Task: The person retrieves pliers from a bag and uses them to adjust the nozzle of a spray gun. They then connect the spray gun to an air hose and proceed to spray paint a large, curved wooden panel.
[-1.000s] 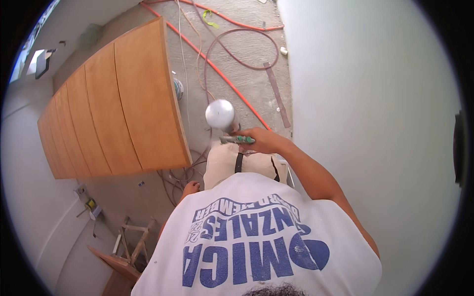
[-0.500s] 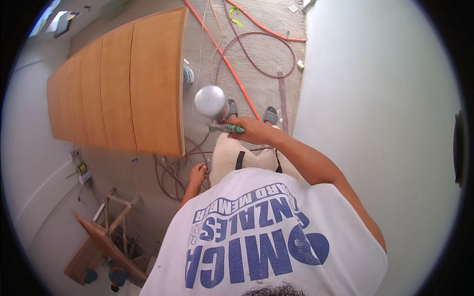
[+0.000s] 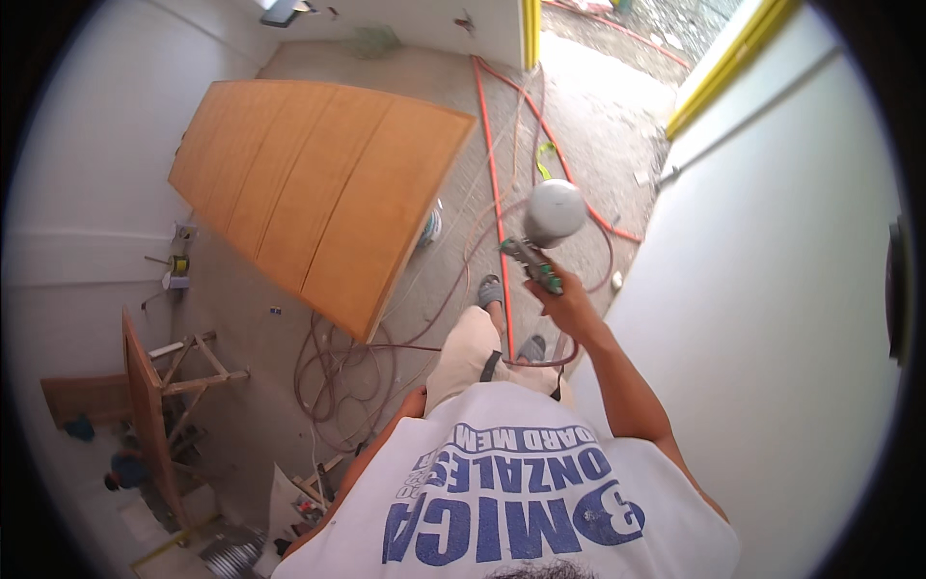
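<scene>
My right hand (image 3: pixel 566 297) is closed around the handle of a spray gun (image 3: pixel 529 262) with a silver metal cup (image 3: pixel 557 206) on top. The gun is held out in front of me over the concrete floor, apart from any surface, its nozzle end toward the left. A dark reddish hose (image 3: pixel 567 355) loops by my right forearm. Left of the gun lies a large orange-brown wooden door panel (image 3: pixel 318 193), raised off the floor. My left hand (image 3: pixel 415 400) hangs low beside my left thigh; its fingers are mostly hidden.
An orange hose (image 3: pixel 492 183) and a coiled reddish hose (image 3: pixel 333 386) lie on the floor. Part of a tub (image 3: pixel 431 229) shows beside the panel. A white wall (image 3: pixel 752 318) stands close on my right. A wooden trestle (image 3: pixel 198 372) and a person (image 3: pixel 127 470) are at lower left.
My view has turned to the right, bringing in a bright doorway. My right hand and the spray gun have swung away from the panel's edge. My left hand has dropped closer to my thigh.
</scene>
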A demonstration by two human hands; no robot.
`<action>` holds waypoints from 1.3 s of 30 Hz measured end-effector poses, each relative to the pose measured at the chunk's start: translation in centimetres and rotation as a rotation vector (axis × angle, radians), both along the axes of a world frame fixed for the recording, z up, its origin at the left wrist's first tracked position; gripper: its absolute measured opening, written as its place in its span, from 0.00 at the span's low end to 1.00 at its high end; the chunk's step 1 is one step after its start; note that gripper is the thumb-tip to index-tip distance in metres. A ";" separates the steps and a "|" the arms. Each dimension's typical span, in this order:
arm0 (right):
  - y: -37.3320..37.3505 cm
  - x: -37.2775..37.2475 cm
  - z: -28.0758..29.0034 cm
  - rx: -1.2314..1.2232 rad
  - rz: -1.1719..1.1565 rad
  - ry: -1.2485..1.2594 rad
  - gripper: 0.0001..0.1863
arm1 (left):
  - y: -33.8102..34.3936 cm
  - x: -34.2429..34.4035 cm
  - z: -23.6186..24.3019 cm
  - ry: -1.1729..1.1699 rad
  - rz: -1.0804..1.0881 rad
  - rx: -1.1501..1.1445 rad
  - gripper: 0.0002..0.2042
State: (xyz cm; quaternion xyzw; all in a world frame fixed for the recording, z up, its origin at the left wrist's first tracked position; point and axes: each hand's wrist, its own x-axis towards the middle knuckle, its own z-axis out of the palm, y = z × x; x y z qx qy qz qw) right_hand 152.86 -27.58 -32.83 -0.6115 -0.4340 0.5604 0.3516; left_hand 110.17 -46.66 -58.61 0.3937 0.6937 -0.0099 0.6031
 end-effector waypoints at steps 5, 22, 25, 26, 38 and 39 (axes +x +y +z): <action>8.8 6.1 6.1 0.142 -0.162 -0.126 0.21 | 8.1 4.3 -1.2 -0.054 0.094 -0.053 0.15; 31.0 16.3 16.0 0.271 -0.295 -0.174 0.19 | 45.8 34.2 10.3 -0.675 -0.278 0.320 0.20; 31.7 17.0 15.8 0.306 -0.289 -0.132 0.21 | 47.4 41.3 23.4 -1.108 -0.371 0.285 0.22; 31.9 17.3 15.0 0.332 -0.305 -0.109 0.20 | 47.0 43.7 25.7 -1.220 -0.297 0.254 0.22; 36.6 23.5 9.9 0.391 -0.044 0.010 0.20 | 47.4 55.6 23.7 -1.514 0.182 0.216 0.15; 37.2 24.2 9.3 0.411 -0.040 0.021 0.20 | 47.7 56.2 23.4 -1.486 0.198 0.248 0.15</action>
